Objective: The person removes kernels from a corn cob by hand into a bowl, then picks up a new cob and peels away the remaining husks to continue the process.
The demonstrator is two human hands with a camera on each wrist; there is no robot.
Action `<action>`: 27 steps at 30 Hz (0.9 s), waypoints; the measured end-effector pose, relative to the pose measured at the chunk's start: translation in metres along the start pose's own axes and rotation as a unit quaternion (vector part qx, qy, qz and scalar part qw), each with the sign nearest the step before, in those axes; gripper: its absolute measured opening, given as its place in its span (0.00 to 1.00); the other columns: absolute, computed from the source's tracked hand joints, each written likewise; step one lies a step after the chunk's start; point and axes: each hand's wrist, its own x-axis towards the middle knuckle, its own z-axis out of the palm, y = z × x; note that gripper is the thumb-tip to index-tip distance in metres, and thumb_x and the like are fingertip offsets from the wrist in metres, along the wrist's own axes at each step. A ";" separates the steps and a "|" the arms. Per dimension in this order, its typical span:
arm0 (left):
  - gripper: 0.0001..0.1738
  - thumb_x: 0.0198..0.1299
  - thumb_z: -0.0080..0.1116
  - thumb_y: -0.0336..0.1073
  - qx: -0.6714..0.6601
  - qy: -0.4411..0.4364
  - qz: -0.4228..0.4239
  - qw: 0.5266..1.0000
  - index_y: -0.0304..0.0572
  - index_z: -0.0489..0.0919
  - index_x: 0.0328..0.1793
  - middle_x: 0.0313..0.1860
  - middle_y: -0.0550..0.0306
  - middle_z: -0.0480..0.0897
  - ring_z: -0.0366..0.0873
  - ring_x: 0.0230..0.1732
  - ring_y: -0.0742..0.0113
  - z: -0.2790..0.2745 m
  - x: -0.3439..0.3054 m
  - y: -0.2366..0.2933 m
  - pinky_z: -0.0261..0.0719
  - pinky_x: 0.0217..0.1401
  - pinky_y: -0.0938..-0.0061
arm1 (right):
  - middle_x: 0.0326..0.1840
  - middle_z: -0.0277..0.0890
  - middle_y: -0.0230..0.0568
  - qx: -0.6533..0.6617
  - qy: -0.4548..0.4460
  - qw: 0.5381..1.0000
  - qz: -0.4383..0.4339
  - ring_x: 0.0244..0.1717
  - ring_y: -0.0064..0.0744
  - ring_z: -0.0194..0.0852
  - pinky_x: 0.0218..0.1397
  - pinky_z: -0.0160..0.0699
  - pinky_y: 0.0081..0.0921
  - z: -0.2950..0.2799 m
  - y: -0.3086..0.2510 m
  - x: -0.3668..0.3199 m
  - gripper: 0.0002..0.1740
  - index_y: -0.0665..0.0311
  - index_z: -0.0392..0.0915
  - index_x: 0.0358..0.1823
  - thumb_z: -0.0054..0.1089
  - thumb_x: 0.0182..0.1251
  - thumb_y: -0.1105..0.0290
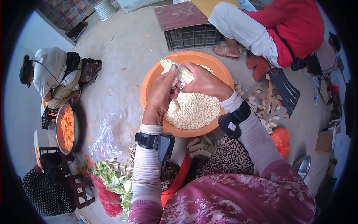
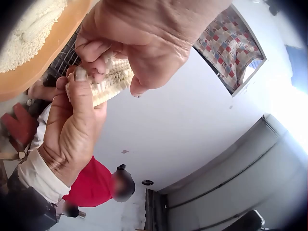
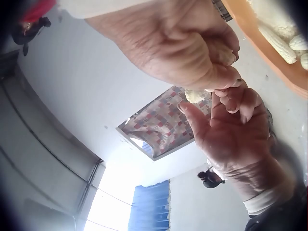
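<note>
Both hands hold a pale corn cob [image 1: 183,75] above a wide orange basin [image 1: 182,56]. My left hand [image 1: 163,89] grips it from the left, thumb laid along its side. From the other side my right hand [image 1: 204,83] holds the cob's near end. Several kernel rows are stripped on the cob [image 2: 115,84] in the left wrist view, where the right thumb presses its side. The right wrist view shows just a tip of the cob [image 3: 195,96]; the hands hide the rest. Loose kernels [image 1: 197,112] fill the basin, and another cob [image 1: 173,106] lies on them.
Bare cobs [image 1: 261,108] are scattered to the right of the basin, beside a small wooden stool [image 1: 269,95]. Husks [image 1: 115,177] and a clear plastic bag [image 1: 106,138] lie at left. People sit around, one by a bowl of carrots [image 1: 67,128]. A black crate [image 1: 192,37] stands behind.
</note>
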 end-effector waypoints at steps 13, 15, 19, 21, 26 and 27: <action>0.16 0.59 0.63 0.46 0.080 0.005 0.025 0.996 0.41 0.76 0.31 0.21 0.64 0.74 0.65 0.17 0.81 -0.003 0.007 -0.015 0.60 0.18 0.88 | 0.41 0.75 0.47 -0.045 -0.053 0.997 -0.038 0.44 0.30 0.75 0.47 0.73 0.25 -0.006 0.000 0.000 0.29 0.75 0.66 0.51 0.67 0.49 0.70; 0.14 0.61 0.61 0.44 0.049 -0.026 0.024 0.998 0.41 0.77 0.34 0.24 0.64 0.76 0.66 0.19 0.81 -0.005 0.005 -0.013 0.61 0.20 0.88 | 0.40 0.74 0.44 0.000 -0.065 0.998 -0.012 0.43 0.27 0.74 0.47 0.73 0.23 -0.011 -0.007 -0.001 0.29 0.75 0.66 0.51 0.67 0.50 0.70; 0.13 0.62 0.59 0.43 0.014 -0.060 0.046 0.997 0.41 0.77 0.36 0.25 0.64 0.77 0.67 0.20 0.82 -0.004 0.005 -0.013 0.61 0.20 0.88 | 0.40 0.73 0.37 0.132 -0.072 0.989 -0.009 0.41 0.22 0.73 0.46 0.73 0.18 -0.012 -0.004 -0.003 0.29 0.75 0.64 0.54 0.66 0.52 0.73; 0.13 0.63 0.59 0.43 -0.024 -0.072 0.028 0.997 0.40 0.76 0.37 0.26 0.63 0.76 0.68 0.20 0.82 -0.004 0.006 -0.011 0.62 0.20 0.89 | 0.40 0.74 0.37 0.149 -0.083 0.985 0.002 0.42 0.22 0.73 0.46 0.73 0.18 -0.012 -0.005 -0.003 0.30 0.75 0.64 0.54 0.66 0.51 0.73; 0.16 0.61 0.62 0.45 0.035 -0.037 0.011 0.999 0.39 0.76 0.37 0.24 0.62 0.76 0.68 0.19 0.81 0.000 0.007 -0.013 0.63 0.19 0.88 | 0.41 0.74 0.39 0.104 -0.078 0.991 0.009 0.42 0.24 0.73 0.47 0.74 0.20 -0.008 -0.006 -0.005 0.33 0.76 0.63 0.56 0.67 0.48 0.74; 0.16 0.60 0.62 0.45 0.103 -0.009 0.020 0.994 0.38 0.76 0.37 0.23 0.62 0.76 0.67 0.19 0.80 0.001 0.008 -0.016 0.63 0.19 0.87 | 0.40 0.74 0.41 0.069 -0.069 0.995 -0.009 0.43 0.26 0.73 0.47 0.74 0.22 -0.005 -0.001 -0.002 0.33 0.76 0.63 0.56 0.67 0.47 0.74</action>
